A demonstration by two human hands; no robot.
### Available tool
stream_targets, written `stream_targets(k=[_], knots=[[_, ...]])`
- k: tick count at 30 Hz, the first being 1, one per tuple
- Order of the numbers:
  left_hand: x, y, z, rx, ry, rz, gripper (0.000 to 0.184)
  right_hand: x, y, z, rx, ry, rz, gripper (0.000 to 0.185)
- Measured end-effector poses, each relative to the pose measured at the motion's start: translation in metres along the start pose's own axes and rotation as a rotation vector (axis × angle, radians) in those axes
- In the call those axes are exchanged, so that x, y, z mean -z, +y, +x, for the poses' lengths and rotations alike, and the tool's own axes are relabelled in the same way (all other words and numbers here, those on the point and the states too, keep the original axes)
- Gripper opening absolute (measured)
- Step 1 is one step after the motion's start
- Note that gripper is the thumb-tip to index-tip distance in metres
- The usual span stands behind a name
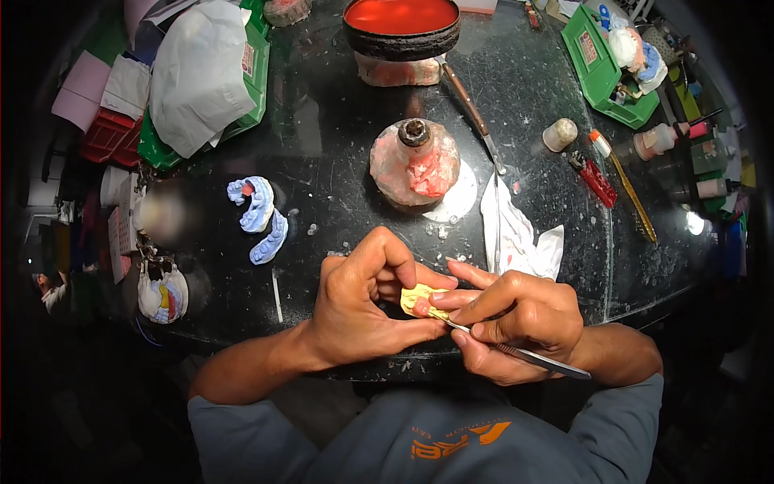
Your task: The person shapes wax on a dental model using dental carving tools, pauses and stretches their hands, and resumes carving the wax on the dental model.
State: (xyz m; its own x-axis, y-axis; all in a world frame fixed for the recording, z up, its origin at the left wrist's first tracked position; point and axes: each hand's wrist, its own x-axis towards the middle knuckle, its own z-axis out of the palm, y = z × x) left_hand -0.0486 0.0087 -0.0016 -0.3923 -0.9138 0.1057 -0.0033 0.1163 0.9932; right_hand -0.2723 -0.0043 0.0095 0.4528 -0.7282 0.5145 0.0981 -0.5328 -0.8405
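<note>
Between the fingers of my left hand (363,302) is a small yellow dental cast (413,297) with a pink patch of what looks like wax. My right hand (524,323) grips a slim metal carving tool (536,359) like a pen, its tip against the lower right edge of the cast. Fingers of the right hand also rest against the cast. Part of the cast is hidden behind the fingers of both hands. Beyond the hands stands a wax-smeared spirit burner (415,165). Blue dental casts (262,214) lie to the left.
A dark pan of red molten-looking wax (401,20) stands at the back. A wooden-handled wax knife (472,105) leans near a crumpled white cloth (520,238). To the right lie a toothbrush (622,185) and a red lighter-like object (594,179). Green bins (597,73) stand at the sides.
</note>
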Motion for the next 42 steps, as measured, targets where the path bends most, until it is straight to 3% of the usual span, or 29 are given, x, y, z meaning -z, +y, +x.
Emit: stream_targets(k=[42], knots=[[-0.0068, -0.0042, -0.0015, -0.057, 0.132, -0.003, 0.041, 0.0037, -0.0004, 0.0008, -0.009, -0.051, 0.013, 0.018]])
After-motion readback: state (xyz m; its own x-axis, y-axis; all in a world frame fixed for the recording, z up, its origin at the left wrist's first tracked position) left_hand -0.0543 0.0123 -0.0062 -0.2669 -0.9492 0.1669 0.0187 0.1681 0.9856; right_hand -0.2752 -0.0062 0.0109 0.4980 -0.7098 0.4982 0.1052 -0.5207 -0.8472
